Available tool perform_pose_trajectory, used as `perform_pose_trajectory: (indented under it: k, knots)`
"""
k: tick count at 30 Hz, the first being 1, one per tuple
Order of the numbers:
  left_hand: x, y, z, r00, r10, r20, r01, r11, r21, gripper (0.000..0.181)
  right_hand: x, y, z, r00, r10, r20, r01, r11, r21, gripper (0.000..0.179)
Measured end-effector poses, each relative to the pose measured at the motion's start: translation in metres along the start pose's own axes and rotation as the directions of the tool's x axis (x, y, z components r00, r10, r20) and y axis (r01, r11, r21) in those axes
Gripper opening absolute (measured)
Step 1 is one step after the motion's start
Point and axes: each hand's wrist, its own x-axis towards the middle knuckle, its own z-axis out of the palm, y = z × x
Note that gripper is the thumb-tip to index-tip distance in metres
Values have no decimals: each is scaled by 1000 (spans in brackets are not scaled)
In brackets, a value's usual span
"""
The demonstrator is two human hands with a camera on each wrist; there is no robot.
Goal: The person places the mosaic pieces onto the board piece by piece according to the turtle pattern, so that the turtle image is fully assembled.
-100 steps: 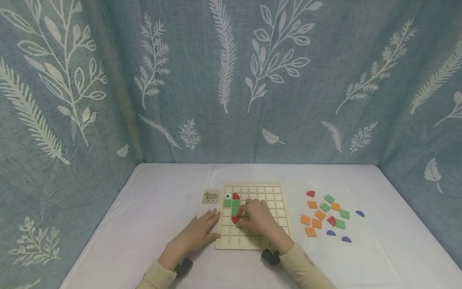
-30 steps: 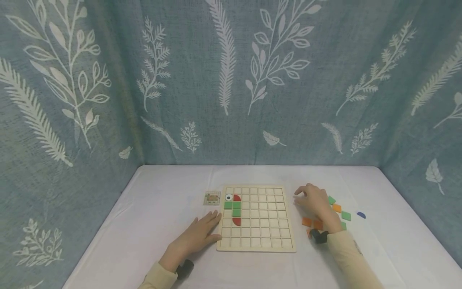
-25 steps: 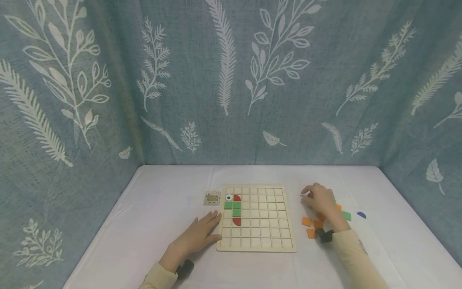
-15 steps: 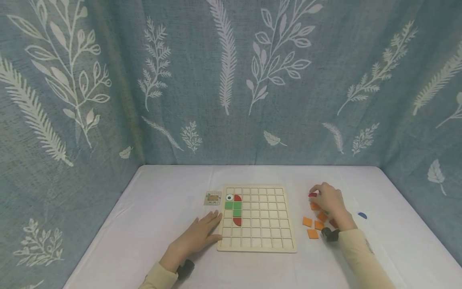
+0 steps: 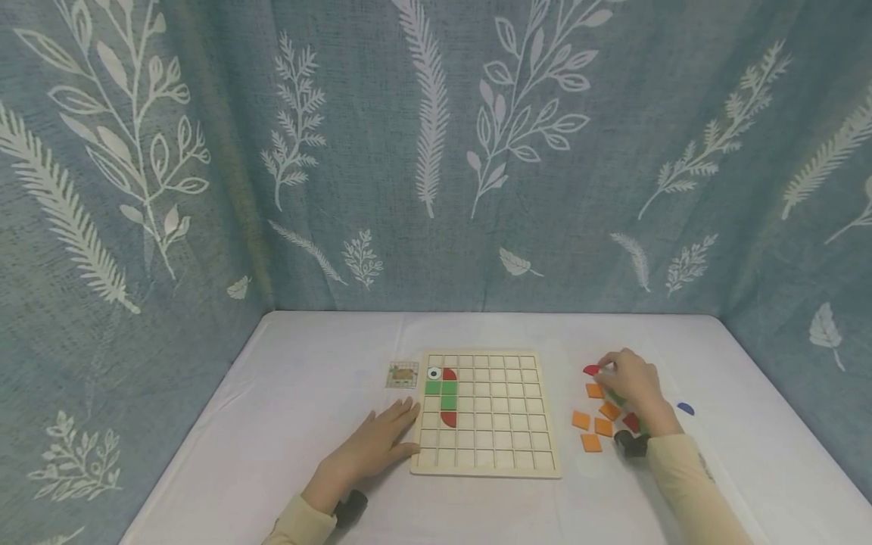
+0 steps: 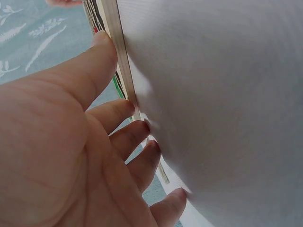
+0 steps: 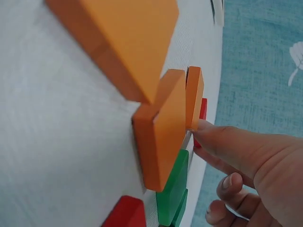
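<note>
My left hand point(image 5: 371, 445) lies flat with spread fingers at the left edge of a wooden grid board point(image 5: 504, 462); in the left wrist view its thumb point(image 6: 97, 61) rests on the board's rim. The board bears a white eye disc point(image 5: 434, 374), green squares point(image 5: 432, 387) and red quarter-rounds point(image 5: 448, 418). Among loose wooden pieces at right, my right hand point(image 5: 633, 381) reaches with thumb and index fingertip apart at the right end of a red piece point(image 5: 591, 370), which lies on the cloth. In the right wrist view the thumb overlaps this red piece point(image 7: 204, 109).
Several orange squares point(image 5: 591, 443) lie between board and right hand. Another red piece point(image 5: 631, 422) and green pieces point(image 7: 173, 189) are under or near the right forearm. A blue half-round point(image 5: 686, 409) lies further right. A small picture card point(image 5: 403, 375) sits left of the board.
My right hand has left the board, where a red quarter-round stays, and crossed to the loose pieces; it has lately slid slowly right over the red piece. The left hand has stayed put.
</note>
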Motion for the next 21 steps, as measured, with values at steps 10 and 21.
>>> perform_pose_trajectory:
  k: [10, 21]
  knots:
    - [1, 0, 1, 1000, -6, 1, 6, 1000, 4, 69, -4, -12, 4, 998, -54, -44, 54, 999, -3, 26]
    - [2, -2, 2, 1000, -10, 2, 10, 1000, 4, 69, -4, -44, 9, 987, -150, -56, 150, 989, -6, 25]
